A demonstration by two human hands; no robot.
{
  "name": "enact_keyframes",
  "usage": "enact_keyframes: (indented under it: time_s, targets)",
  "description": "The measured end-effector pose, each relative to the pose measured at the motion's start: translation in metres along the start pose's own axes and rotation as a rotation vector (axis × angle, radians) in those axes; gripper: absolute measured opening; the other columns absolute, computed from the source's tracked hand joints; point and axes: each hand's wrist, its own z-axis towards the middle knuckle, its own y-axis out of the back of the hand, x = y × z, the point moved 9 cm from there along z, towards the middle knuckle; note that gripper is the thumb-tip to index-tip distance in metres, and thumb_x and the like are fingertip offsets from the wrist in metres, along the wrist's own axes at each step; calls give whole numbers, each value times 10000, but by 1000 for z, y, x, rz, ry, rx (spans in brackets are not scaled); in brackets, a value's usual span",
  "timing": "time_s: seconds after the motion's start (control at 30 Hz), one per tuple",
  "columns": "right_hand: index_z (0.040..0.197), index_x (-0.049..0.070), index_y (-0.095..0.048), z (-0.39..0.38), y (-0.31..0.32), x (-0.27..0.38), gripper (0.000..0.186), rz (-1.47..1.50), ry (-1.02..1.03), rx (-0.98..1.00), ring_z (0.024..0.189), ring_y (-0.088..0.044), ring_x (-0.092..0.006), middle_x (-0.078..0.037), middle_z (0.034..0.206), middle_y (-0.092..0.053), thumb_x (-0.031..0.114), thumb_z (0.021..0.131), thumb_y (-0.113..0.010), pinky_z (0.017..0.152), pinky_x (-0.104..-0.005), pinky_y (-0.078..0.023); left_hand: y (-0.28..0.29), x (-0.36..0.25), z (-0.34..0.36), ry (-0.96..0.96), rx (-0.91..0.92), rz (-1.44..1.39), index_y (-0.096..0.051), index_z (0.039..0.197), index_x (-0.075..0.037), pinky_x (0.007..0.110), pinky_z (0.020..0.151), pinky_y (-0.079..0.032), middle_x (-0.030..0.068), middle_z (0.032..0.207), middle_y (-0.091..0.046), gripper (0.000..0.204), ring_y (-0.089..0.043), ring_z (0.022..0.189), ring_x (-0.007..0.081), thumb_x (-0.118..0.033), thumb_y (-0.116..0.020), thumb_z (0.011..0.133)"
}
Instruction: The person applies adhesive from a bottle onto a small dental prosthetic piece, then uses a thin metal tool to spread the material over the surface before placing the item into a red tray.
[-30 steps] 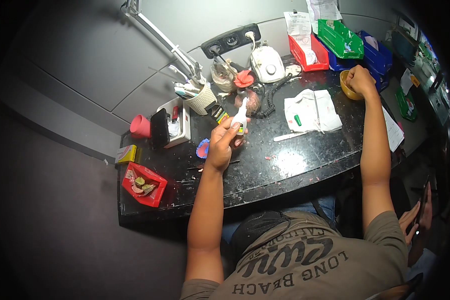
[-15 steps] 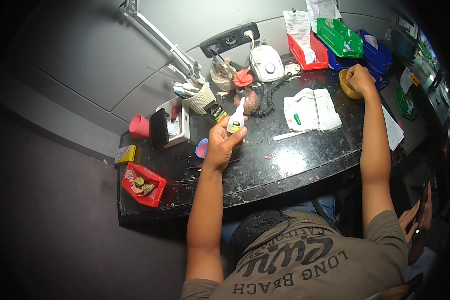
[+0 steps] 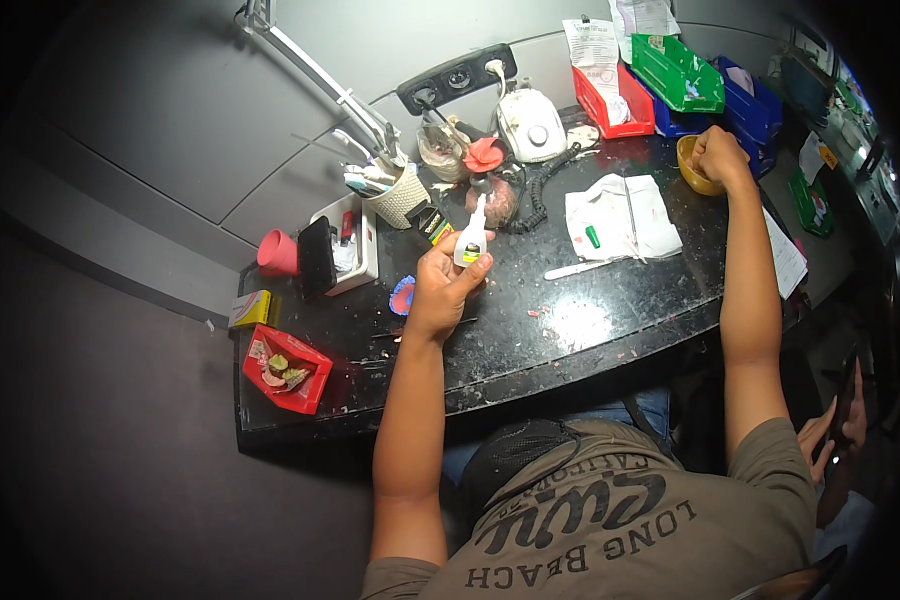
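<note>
My left hand [image 3: 446,285] is closed around a small white squeeze bottle [image 3: 470,248] with a thin pointed nozzle and a yellow-black label. The bottle stands upright above the desk, nozzle up. At the far right, my right hand [image 3: 722,162] reaches into a yellow bowl [image 3: 688,168]. Its fingers are curled together, and the fingertips and whatever they hold are hidden. Left of the bowl lies a white cloth [image 3: 638,208] with a small green piece [image 3: 593,237] and a thin metal tool on it. A white-handled knife [image 3: 575,270] rests at its near edge.
On the black desk [image 3: 530,360] stand a tool cup [image 3: 402,200], a white control box [image 3: 533,128] with a coiled cord, and a white tray [image 3: 370,255]. Red bins [image 3: 305,395] hold scraps. Green bins [image 3: 678,75] and blue ones sit behind. A person's hands [image 3: 820,435] show at right.
</note>
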Motion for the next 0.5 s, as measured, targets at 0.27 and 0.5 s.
enact_keyframes:
  time_s: [0.27,0.5]
  targets:
    - [611,-14,-644,-8,10,2,132,189,-70,-10,572,-683,-212,-145,605,-668,-62,729,-605,574,-325,-529,2,3,1,5,-31,9,-608,1208,-4,188,531,-347,-65,783,-536,299,-449,616,18,-102,-680,936]
    - [751,-42,-646,4,1,-23,216,601,-168,-26,495,-623,-138,-101,655,-668,83,926,-656,454,-268,-491,7,2,-3,27,-55,19,-614,1214,-10,182,575,-428,-53,825,-571,325,-496,645,17,-159,-693,936]
